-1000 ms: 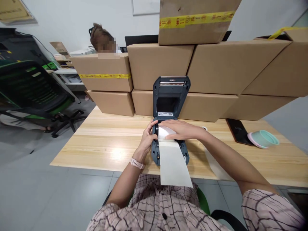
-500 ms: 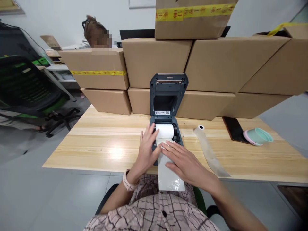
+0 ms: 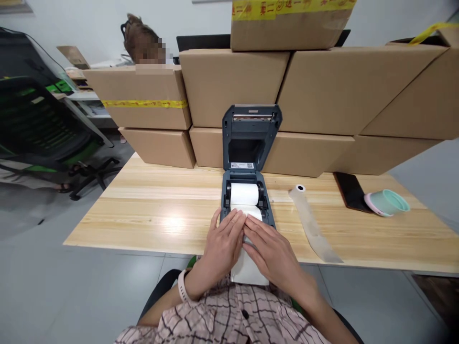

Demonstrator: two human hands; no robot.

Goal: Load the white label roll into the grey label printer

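Note:
A grey label printer (image 3: 248, 157) stands open on the wooden table (image 3: 161, 210), its lid tilted back. A white paper roll (image 3: 244, 194) lies in its bay. A strip of label paper (image 3: 247, 270) runs out the front and hangs over the table edge. My left hand (image 3: 223, 243) lies flat on the strip at the printer's front, fingers stretched out. My right hand (image 3: 269, 247) lies flat beside it on the same strip, fingers also extended. The two hands touch at the fingertips.
A spent roll with a brown backing strip (image 3: 310, 222) lies right of the printer. A black phone (image 3: 350, 191) and a mint and pink cup (image 3: 387, 203) sit at the right. Stacked cardboard boxes (image 3: 233, 86) wall the back. Another person (image 3: 143, 40) sits behind them. An office chair (image 3: 46, 129) stands left.
Both hands left the roll in the bay and slid toward me, settling flat on the paper strip at the printer's front. The roll now lies seated and uncovered.

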